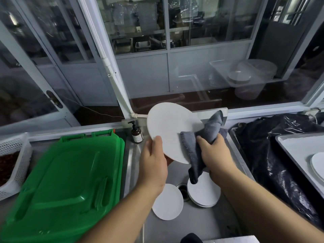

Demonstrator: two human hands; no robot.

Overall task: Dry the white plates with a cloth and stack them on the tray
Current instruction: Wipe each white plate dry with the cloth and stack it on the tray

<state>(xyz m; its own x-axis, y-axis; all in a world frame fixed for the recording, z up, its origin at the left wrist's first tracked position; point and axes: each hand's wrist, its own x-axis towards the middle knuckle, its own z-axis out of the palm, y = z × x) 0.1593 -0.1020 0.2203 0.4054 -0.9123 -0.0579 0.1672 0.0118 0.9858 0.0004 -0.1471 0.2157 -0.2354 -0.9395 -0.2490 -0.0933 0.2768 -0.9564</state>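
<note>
My left hand [154, 162] grips a white plate [170, 128] by its lower left rim and holds it tilted above the steel sink [201, 223]. A grey cloth [201, 137] lies against the plate's right edge, gripped by my right hand [215, 153], and its tail hangs down toward the sink. On the sink floor lie a single white plate [167, 201] and a small stack of white plates [204, 191]. At the far right a metal tray [294, 146] holds a white plate [318, 163], cut off by the frame edge.
A green plastic lid [68, 181] covers a bin left of the sink, with a white mesh basket [14, 155] beyond it. A brown pump bottle [136, 133] stands at the sink's back corner. A black plastic bag [268, 142] lies between sink and tray. Glass partitions rise behind.
</note>
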